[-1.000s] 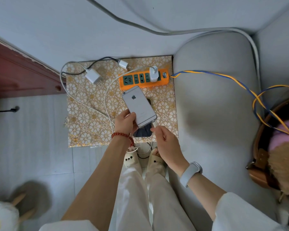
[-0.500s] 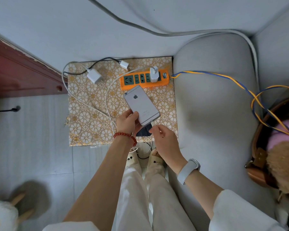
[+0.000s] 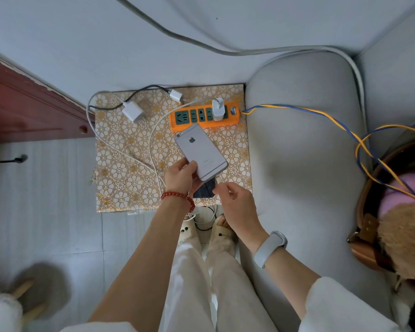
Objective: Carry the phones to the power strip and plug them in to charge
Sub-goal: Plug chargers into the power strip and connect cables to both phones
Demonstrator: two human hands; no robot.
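Grey phone [image 3: 200,150]: gripped in my left hand [image 3: 181,176] above the patterned mat [image 3: 120,168]. Right hand [image 3: 235,202]: fingertips pinching the white plug [image 3: 217,180] at its lower edge.

Red bead bracelet [image 3: 177,196] worn on left wrist, pale grey band [image 3: 271,246] on right wrist, white sleeves [image 3: 340,307], cream trousers [image 3: 201,283], beige slippers [image 3: 222,230].
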